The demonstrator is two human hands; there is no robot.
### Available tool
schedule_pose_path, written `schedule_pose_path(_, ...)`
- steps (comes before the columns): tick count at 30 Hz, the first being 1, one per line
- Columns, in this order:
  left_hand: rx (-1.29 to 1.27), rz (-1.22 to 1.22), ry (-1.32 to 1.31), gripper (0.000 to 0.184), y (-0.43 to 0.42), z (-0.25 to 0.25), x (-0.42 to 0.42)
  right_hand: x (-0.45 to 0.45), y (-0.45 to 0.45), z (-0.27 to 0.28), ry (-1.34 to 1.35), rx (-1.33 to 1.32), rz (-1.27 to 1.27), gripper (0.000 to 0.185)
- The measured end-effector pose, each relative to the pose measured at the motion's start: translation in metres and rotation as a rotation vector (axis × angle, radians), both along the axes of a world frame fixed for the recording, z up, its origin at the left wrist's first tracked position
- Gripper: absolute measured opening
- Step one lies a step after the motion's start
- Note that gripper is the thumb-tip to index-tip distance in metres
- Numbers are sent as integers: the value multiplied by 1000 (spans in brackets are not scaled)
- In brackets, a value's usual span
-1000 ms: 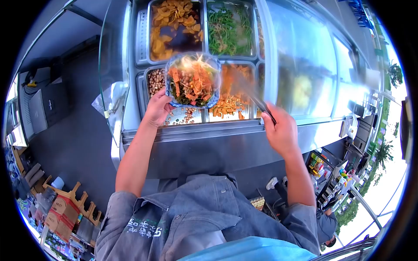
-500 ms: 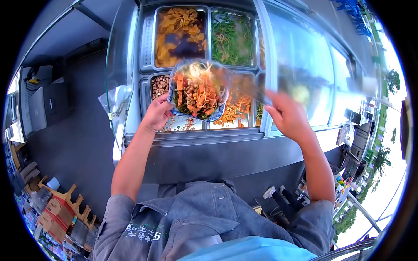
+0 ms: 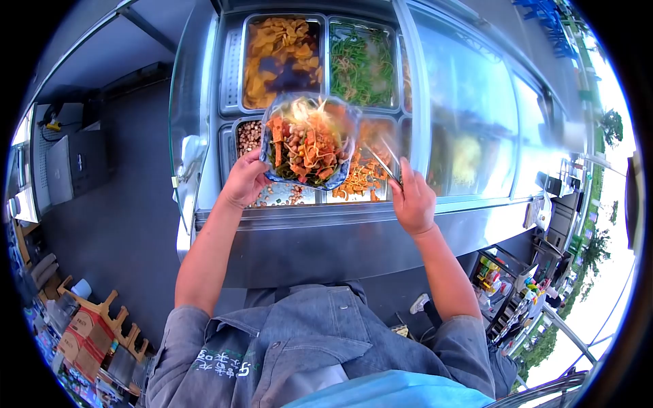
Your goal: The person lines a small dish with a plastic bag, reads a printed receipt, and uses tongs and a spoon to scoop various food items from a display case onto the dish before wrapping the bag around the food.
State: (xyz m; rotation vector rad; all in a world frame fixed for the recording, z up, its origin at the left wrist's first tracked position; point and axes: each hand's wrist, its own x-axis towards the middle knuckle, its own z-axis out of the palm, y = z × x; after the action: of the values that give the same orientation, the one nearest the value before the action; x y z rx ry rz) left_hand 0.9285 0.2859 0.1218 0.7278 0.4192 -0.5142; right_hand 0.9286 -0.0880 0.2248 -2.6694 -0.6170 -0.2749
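Observation:
My left hand (image 3: 245,179) grips the edge of a blue-and-white bowl (image 3: 336,181) covered by a clear plastic bag. Heaped in the bowl is mixed food (image 3: 307,146): orange strips, peanuts, dark green strands and pale sprouts. In my right hand (image 3: 414,202) are metal tongs (image 3: 385,167), their arms apart and pointing up and left over the tray of orange strips (image 3: 366,175). Whether the tips touch the food is unclear. Partly behind the bowl lies a tray of peanuts (image 3: 249,134).
Farther back sit trays of yellow slices in dark liquid (image 3: 282,44) and green vegetable strands (image 3: 360,64). Glass panels (image 3: 469,115) stand at right, with another glass pane (image 3: 187,102) at left. A metal counter edge (image 3: 306,238) runs before me. Cardboard boxes (image 3: 86,340) are at lower left.
My right hand has moved left and slightly down, bringing the tongs over the orange strips beside the bowl. The bowl and my left hand have barely shifted.

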Motion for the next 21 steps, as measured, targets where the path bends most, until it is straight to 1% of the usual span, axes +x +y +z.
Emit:
schedule_pose_path(3, 20, 22, 29, 41, 0, 0, -2, 4, 2, -2, -17, -39, 15, 57)
schedule_pose_path(5, -15, -33, -10, 43, 5, -11, -6, -11, 3, -2, 12, -62, 8, 57)
schedule_pose_path(8, -27, -43, -22, 42, 8, -21, -17, -14, 2, -9, 3, 3, -11, 57)
schedule_pose_path(11, -13, -30, -31, 41, 7, -22, -10, -14, 8, -4, 101, 142, -114, 56)
schedule_pose_path(13, 24, -21, 8, 41, 1, -6, -10, -22, 13, -3, 189, 230, -220, 52)
schedule_pose_path(14, 15, 33, 29, 41, -2, 1, -9, -15, 9, -9, 180, 227, -223, 52)
schedule_pose_path(16, 26, 32, 54, 42, 4, -2, -19, -17, 0, -34, 407, 254, -438, 49)
schedule_pose_path(17, 42, 37, 67, 43, 9, -3, -21, -14, -3, -49, 409, 256, -451, 49)
schedule_pose_path(19, 49, 38, 65, 43, 17, -6, -23, 9, -9, -88, 575, 85, -605, 51)
schedule_pose_path(21, 76, 65, 87, 44, 23, -4, -37, 45, -30, -168, 755, 144, -701, 54)
